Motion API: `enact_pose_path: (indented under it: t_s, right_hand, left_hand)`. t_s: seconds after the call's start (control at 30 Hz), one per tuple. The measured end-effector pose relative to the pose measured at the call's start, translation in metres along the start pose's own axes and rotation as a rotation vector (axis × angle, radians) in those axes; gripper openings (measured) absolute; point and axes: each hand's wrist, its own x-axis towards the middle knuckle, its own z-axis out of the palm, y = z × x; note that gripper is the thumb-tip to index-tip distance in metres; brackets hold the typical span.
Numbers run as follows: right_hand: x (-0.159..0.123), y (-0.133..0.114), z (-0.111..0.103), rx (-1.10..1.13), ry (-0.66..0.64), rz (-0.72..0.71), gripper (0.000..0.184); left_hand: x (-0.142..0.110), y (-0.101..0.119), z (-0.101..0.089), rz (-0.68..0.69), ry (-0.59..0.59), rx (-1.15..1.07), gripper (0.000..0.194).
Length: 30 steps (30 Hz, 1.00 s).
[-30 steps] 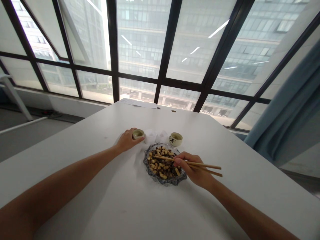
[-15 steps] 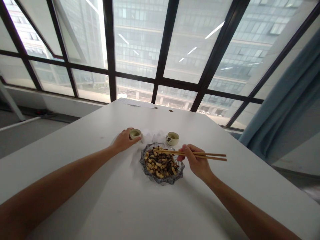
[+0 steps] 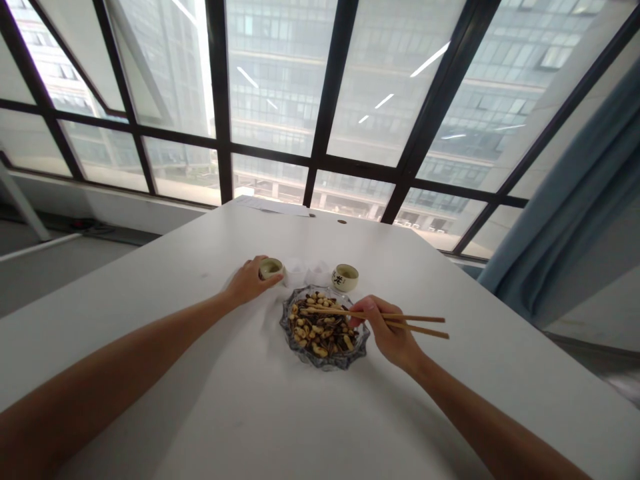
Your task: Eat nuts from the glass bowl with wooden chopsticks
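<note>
A scalloped glass dish (image 3: 305, 354) of mixed nuts and dark seeds sits mid-table. My right hand (image 3: 387, 337) is closed on a pair of wooden chopsticks (image 3: 420, 324), whose tips lie over the food at the dish's left part. My left hand (image 3: 246, 283) rests on the table with its fingers curled round a small greenish cup (image 3: 271, 268). Two small white cups (image 3: 306, 272) stand between that cup and a second greenish cup with dark characters (image 3: 345, 277), just behind the dish.
The white table (image 3: 280, 413) runs to a far edge by a dark-framed window wall. A sheet of paper (image 3: 273, 206) and a small dark round thing (image 3: 342, 221) lie near that edge. A blue curtain (image 3: 570, 220) hangs at the right.
My right hand has dropped a little toward the dish, and the chopstick tips have come down onto the food. My left hand stays on the cup.
</note>
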Motion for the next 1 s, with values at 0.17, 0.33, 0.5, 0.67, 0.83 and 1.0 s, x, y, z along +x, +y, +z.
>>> enact_pose_path:
  t_s: [0.17,0.33,0.5,0.67,0.83,1.0]
  right_hand:
    - [-0.002,-0.002,0.003,-0.241,-0.118,-0.243,0.043]
    - [-0.002,-0.002,0.005,-0.308,-0.172,-0.388,0.034]
    - [-0.002,0.000,0.007,-0.302,-0.194,-0.396,0.031]
    - [-0.003,0.002,0.006,-0.250,-0.143,-0.338,0.028]
    - [0.000,0.004,0.003,-0.087,0.013,-0.036,0.040]
    - [0.012,0.020,0.005,0.342,0.199,0.183,0.048]
  left_hand:
    - [-0.001,0.002,-0.001,0.012,-0.004,-0.020,0.064]
    - [-0.001,0.004,-0.001,0.025,-0.004,-0.034,0.061]
    - [-0.001,0.005,0.000,0.030,-0.003,-0.027,0.058]
    - [-0.001,0.007,-0.001,0.020,-0.005,0.001,0.058]
    - [-0.001,0.007,-0.002,0.036,-0.007,0.013,0.059]
    - [-0.001,0.007,-0.002,0.032,-0.010,0.009,0.060]
